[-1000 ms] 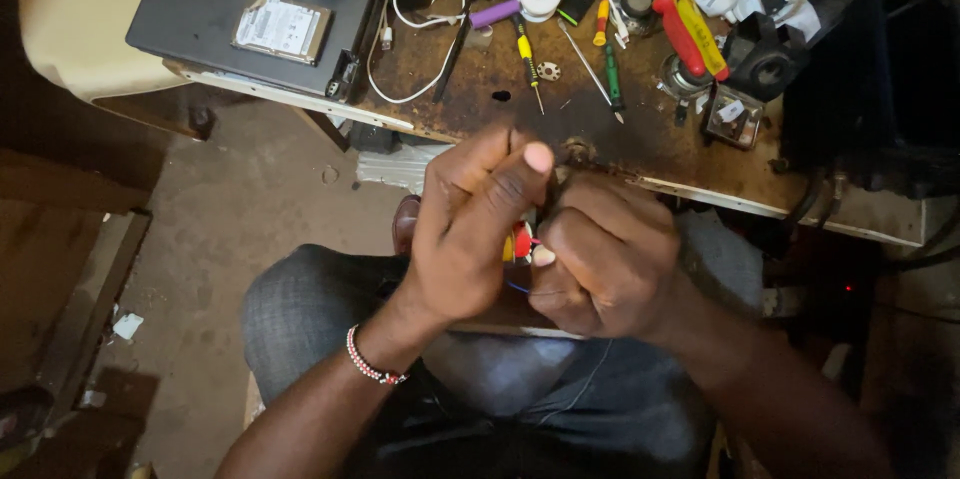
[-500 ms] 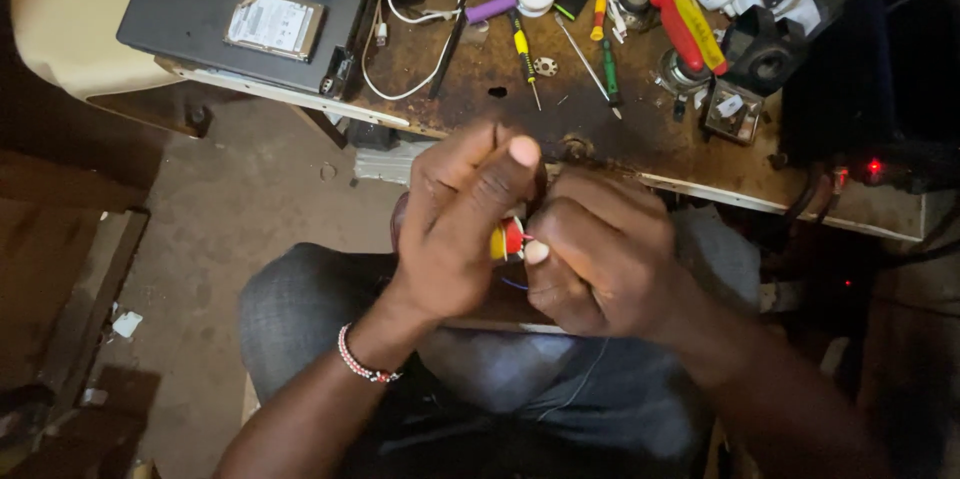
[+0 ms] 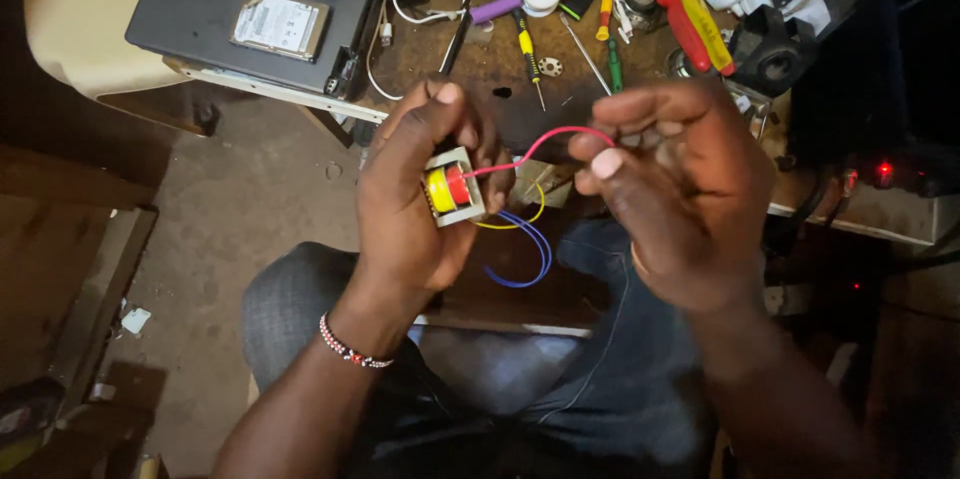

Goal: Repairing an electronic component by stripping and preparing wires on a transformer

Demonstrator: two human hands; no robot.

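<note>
Yellow-and-red wound small transformer (image 3: 452, 187) in grey frame: clasped in left hand (image 3: 415, 204), fingers closed round it, above lap, 6 o'clock of cluttered wooden table (image 3: 500, 69). Right hand (image 3: 680, 189) pinches thin red lead wire (image 3: 540, 144) taut; hard pull risks snapping lead at coil.

- the left hand (image 3: 415, 199) is held raised over the lap, palm turned inward, fingers (image 3: 440, 104) curled and closed in a grip, thumb pressed from the near side.
- the left forearm is angled up from the lower left, with a beaded band worn at the wrist.
- the right hand (image 3: 675, 189) is held level with the left and apart from it, fingers bent inward and pinched with the thumb.
- the right forearm is extended in from the lower right.
</note>
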